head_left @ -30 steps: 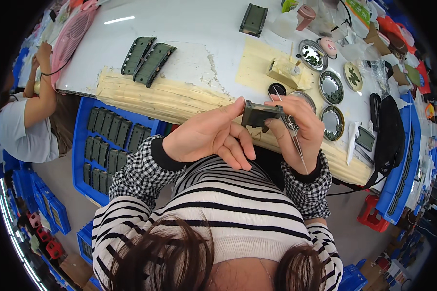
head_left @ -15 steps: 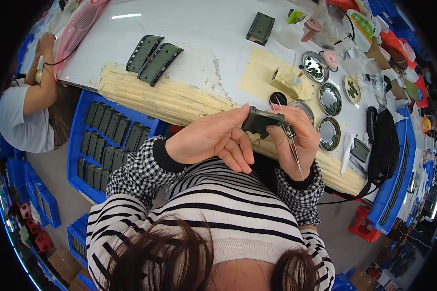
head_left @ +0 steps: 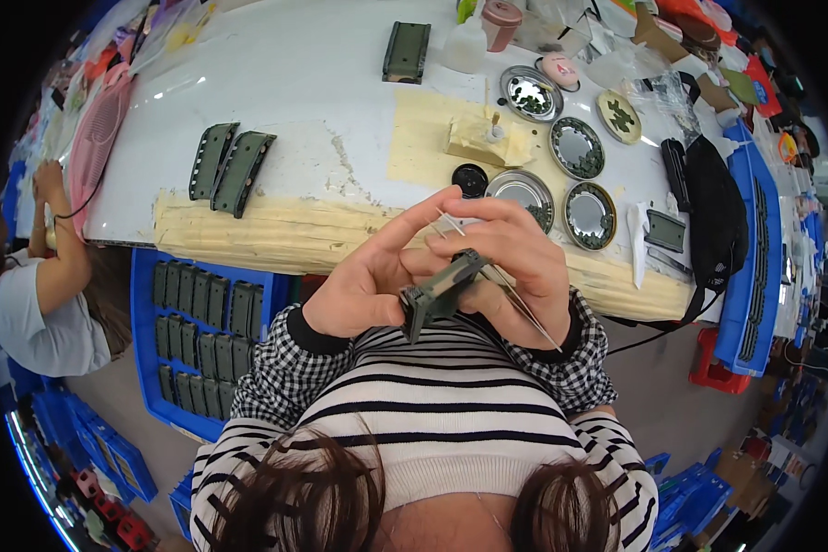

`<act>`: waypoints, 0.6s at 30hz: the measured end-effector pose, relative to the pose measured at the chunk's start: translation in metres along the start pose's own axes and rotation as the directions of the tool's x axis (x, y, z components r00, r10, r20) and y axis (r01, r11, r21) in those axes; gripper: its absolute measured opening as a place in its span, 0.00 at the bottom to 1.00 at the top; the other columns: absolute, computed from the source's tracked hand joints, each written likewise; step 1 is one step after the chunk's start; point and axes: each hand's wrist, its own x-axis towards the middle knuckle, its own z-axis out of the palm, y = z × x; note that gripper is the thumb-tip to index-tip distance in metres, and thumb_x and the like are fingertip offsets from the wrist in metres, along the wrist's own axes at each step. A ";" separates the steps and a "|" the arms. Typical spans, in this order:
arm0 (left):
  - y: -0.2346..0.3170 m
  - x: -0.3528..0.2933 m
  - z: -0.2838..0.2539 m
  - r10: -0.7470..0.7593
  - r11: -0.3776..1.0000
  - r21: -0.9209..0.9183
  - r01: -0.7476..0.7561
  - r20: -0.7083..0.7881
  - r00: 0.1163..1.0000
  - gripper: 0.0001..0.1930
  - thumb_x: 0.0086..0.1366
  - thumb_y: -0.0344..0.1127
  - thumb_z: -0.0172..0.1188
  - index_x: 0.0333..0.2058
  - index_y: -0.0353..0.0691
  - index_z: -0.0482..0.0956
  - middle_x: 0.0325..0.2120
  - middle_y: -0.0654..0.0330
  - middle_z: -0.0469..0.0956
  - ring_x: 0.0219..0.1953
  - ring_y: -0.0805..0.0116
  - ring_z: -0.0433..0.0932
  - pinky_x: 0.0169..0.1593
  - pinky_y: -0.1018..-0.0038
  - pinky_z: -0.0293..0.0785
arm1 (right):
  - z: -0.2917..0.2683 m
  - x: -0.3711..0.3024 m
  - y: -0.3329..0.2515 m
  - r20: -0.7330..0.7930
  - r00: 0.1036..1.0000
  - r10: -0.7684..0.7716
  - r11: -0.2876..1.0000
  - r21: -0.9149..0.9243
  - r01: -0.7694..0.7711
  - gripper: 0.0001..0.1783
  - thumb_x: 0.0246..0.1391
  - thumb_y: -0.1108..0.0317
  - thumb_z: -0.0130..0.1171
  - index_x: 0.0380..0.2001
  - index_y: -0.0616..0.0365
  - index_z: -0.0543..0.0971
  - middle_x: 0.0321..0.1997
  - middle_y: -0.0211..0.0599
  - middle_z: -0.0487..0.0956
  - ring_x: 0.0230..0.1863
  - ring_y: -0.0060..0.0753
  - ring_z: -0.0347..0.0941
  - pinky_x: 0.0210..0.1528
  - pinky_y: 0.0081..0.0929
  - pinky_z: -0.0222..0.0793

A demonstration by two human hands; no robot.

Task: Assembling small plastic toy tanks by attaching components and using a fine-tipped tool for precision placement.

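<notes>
In front of my chest I hold a dark green, mottled rectangular plastic part [head_left: 423, 299], tilted on its edge. My left hand [head_left: 359, 285] grips its near end, thumb along its side and fingers behind. My right hand [head_left: 524, 262] holds a pair of metal tweezers [head_left: 527, 317], which lie across its palm, their tips showing near the left fingertips. The same hand's fingers close around the part's far end. Just beyond stand a small black round dish [head_left: 470, 179] and a round metal dish [head_left: 545, 213].
More metal dishes [head_left: 602, 147] with small green pieces stand at right. Several similar green parts [head_left: 243, 175] lie on the white table [head_left: 313, 78]. A blue crate [head_left: 141, 322] of them sits lower left. A glue-smeared block [head_left: 465, 143] rests on yellow paper. A person [head_left: 51, 304] sits at far left.
The green part has turned from lying level to steeply tilted, and my left hand has closed on it. Both hands have come together; the whole view has swung to the right.
</notes>
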 end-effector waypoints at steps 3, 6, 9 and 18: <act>-0.010 -0.002 -0.010 0.046 0.995 -0.092 -0.045 0.004 0.999 0.52 0.54 0.47 0.71 0.68 0.35 0.46 0.55 0.51 0.67 0.47 0.63 0.76 0.56 0.64 0.71 | -0.020 -0.010 0.007 -0.136 0.987 0.087 0.992 -0.081 -0.099 0.24 0.61 0.59 0.46 0.54 0.64 0.72 0.54 0.47 0.74 0.61 0.53 0.64 0.62 0.40 0.58; -0.004 -0.004 -0.005 0.074 0.995 0.083 -0.062 -0.153 0.985 0.42 0.57 0.42 0.69 0.63 0.32 0.54 0.44 0.55 0.73 0.39 0.64 0.78 0.48 0.65 0.77 | -0.059 -0.021 0.021 -0.296 0.947 0.123 0.859 -0.447 -0.251 0.18 0.66 0.71 0.39 0.53 0.64 0.71 0.56 0.53 0.71 0.60 0.54 0.64 0.63 0.37 0.57; 0.003 -0.005 0.004 0.079 0.947 0.319 0.032 -0.328 0.941 0.28 0.60 0.32 0.67 0.56 0.33 0.65 0.46 0.53 0.76 0.40 0.69 0.78 0.47 0.70 0.78 | -0.091 -0.015 0.042 -0.328 0.918 0.225 0.738 -0.558 -0.380 0.08 0.60 0.75 0.48 0.38 0.67 0.75 0.37 0.45 0.75 0.37 0.43 0.74 0.40 0.33 0.68; -0.011 -0.001 0.010 0.194 0.948 0.311 -0.065 -0.405 0.893 0.19 0.68 0.27 0.54 0.55 0.33 0.62 0.42 0.56 0.76 0.42 0.72 0.78 0.47 0.75 0.75 | -0.126 0.013 0.095 -0.052 0.823 0.565 0.651 -0.585 -0.483 0.08 0.51 0.70 0.60 0.28 0.65 0.77 0.26 0.45 0.78 0.30 0.40 0.76 0.34 0.32 0.69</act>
